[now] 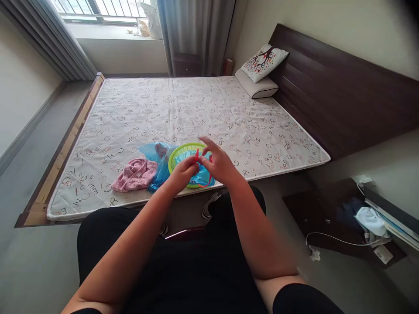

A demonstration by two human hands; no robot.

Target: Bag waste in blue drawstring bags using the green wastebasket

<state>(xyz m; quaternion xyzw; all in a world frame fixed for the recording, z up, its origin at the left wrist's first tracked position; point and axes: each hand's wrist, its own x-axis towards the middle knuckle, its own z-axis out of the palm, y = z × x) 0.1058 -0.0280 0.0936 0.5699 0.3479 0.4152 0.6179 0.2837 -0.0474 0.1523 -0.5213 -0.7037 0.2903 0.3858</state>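
Over a green plastic basket [171,162], my left hand [186,169] is closed in a pinch on a red ribbon [197,154]. My right hand [218,165] meets it from the right, thumb and a finger pinching the same ribbon while its index finger stretches out. A tail of the ribbon hangs below the hands toward the basket's near rim. Blue plastic [197,179] lies inside the basket, partly hidden by my hands. Left of the basket sits a translucent blue plastic bag [160,171], with a crumpled pink towel [135,174] beside it.
The basket rests near the edge of a letter-patterned mattress [157,113]. Pillows [262,65] lie by the dark headboard [327,74]. At right, a dark nightstand [314,209] carries a white cable [337,240]. Grey curtains [196,35] flank the window.
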